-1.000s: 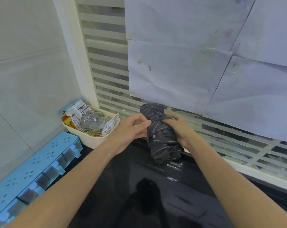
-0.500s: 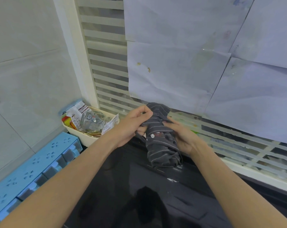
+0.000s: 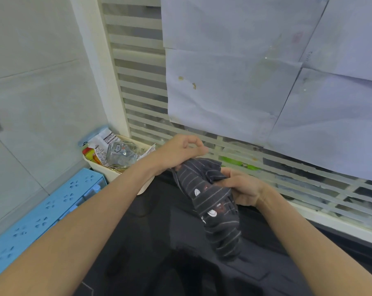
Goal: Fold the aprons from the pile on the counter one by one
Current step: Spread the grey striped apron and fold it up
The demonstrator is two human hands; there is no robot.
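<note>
At the left of your frame stands a pale tiled wall (image 3: pixel 37 86), its grout lines faint. A white window frame (image 3: pixel 89 67) runs upward beside it, and frosted horizontal slats (image 3: pixel 138 60) fill the window. Creased white paper sheets (image 3: pixel 234 77) cover the upper right. Low in the frame you see the dark glossy table (image 3: pixel 151 242), a blue plastic organiser (image 3: pixel 37 218) at lower left, and a cream basket (image 3: pixel 108 175) of packets in the corner.
</note>
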